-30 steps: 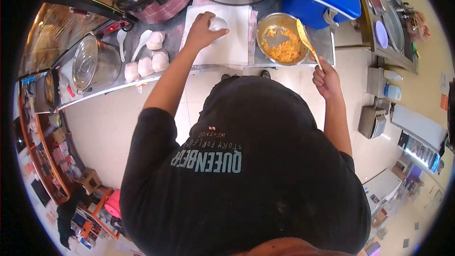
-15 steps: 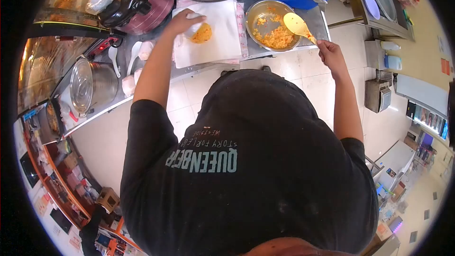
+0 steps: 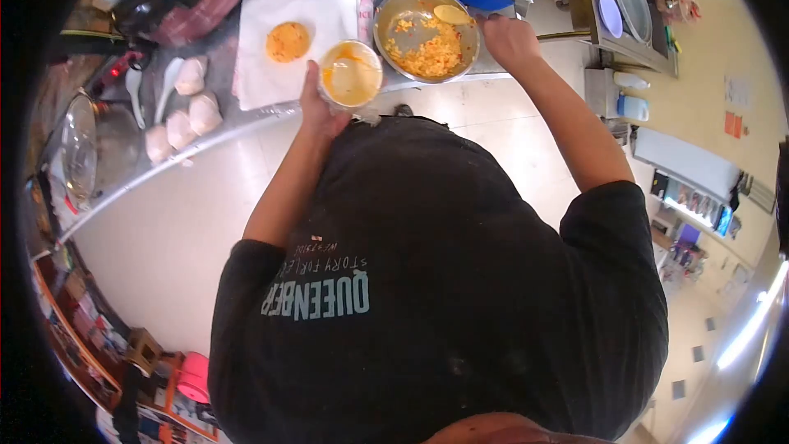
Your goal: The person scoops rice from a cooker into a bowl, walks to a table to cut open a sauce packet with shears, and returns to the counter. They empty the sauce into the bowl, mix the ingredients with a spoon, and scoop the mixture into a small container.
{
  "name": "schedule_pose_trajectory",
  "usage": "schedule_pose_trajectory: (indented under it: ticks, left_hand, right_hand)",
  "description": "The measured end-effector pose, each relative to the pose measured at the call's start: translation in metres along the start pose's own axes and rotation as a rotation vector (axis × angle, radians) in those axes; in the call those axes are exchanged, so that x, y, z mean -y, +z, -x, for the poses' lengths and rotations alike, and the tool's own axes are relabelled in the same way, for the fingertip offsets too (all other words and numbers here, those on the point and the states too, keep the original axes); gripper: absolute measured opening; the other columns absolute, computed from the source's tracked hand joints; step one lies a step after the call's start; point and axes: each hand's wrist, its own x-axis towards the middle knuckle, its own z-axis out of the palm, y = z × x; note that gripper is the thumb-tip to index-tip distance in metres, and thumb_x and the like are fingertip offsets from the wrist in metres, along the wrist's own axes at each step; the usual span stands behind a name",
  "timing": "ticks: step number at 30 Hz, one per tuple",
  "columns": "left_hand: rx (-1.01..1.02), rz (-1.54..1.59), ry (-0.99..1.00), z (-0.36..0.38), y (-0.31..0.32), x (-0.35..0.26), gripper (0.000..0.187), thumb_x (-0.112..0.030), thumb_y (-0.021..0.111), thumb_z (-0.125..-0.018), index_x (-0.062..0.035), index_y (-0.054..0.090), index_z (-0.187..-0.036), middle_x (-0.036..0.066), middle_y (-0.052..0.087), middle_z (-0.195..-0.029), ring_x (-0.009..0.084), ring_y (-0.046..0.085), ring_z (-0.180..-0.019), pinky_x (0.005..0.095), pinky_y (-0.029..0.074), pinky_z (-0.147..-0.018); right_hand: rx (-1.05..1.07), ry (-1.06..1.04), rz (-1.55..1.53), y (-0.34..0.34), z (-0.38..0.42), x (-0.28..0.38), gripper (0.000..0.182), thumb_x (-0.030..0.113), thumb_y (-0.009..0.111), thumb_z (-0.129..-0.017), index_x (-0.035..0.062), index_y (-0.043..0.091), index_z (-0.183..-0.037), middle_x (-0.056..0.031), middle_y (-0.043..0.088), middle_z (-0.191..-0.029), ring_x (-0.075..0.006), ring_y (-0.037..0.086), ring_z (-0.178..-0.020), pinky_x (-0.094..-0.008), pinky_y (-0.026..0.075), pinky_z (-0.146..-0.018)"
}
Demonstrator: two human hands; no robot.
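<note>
Lifted off moulded orange rice mound: small empty bowl, gripped by left hand; right hand clutching yellow spoon, scooping metal bowl; refilling probably next.

Single head-mounted fisheye view, looking steeply down over the wearer's torso toward the nearby counter ahead

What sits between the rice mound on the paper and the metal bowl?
In the head view, the small cup held in the left hand sits between the rice mound and the metal bowl.
</note>
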Motion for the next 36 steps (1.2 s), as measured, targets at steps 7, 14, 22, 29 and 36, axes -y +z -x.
schedule_pose_trajectory:
  ticks: [7,14,22,29,36]
  left_hand:
    - [-0.106,0.071,0.093,-0.024,-0.018,0.075,0.074,-0.063,0.036,-0.098,-0.0027,0.045,-0.14,0.016,0.054,-0.137,0.0308,0.051,-0.129,0.0464,0.037,-0.111]
    - [-0.263,0.016,0.295,-0.024,0.023,0.128,0.074,-0.063,0.035,-0.097,-0.0026,0.047,-0.138,0.016,0.055,-0.135,0.0303,0.052,-0.127,0.0448,0.04,-0.109]
    - [-0.354,-0.105,0.432,-0.033,0.063,0.148,0.07,-0.061,0.033,-0.099,-0.0048,0.047,-0.138,0.014,0.055,-0.136,0.0296,0.054,-0.125,0.0447,0.042,-0.108]
    - [-0.376,-0.075,0.489,-0.041,0.069,0.154,0.066,-0.059,0.029,-0.101,-0.0058,0.046,-0.138,0.013,0.055,-0.135,0.0286,0.053,-0.126,0.044,0.041,-0.108]
    - [-0.388,-0.093,0.503,-0.046,0.081,0.158,0.065,-0.058,0.028,-0.102,-0.0066,0.047,-0.137,0.013,0.056,-0.134,0.0283,0.053,-0.125,0.0446,0.041,-0.107]
  right_hand:
    - [0.284,-0.133,-0.282,0.001,-0.009,-0.025,0.026,0.022,0.056,-0.088,0.0037,0.073,-0.096,-0.019,0.07,-0.103,-0.0349,0.069,-0.093,-0.046,0.055,-0.082]
    - [0.527,-0.105,-0.861,0.072,0.018,-0.046,0.03,0.027,0.056,-0.091,0.0104,0.073,-0.11,-0.0174,0.072,-0.097,-0.0332,0.068,-0.085,-0.042,0.053,-0.079]
    - [-0.185,-0.158,-0.946,0.126,0.056,-0.02,0.028,0.02,0.055,-0.095,0.0072,0.068,-0.116,-0.0185,0.069,-0.084,-0.0358,0.068,-0.077,-0.0457,0.052,-0.069]
    - [-0.332,-0.382,-0.547,0.102,0.078,-0.062,0.04,0.008,0.052,-0.087,0.0127,0.065,-0.124,-0.0153,0.066,-0.109,-0.0354,0.069,-0.086,-0.0472,0.055,-0.074]
    - [-0.163,-0.419,-0.371,0.069,0.009,-0.084,0.038,0.01,0.052,-0.09,0.0226,0.066,-0.123,-0.0127,0.066,-0.107,-0.0308,0.066,-0.097,-0.0445,0.054,-0.082]
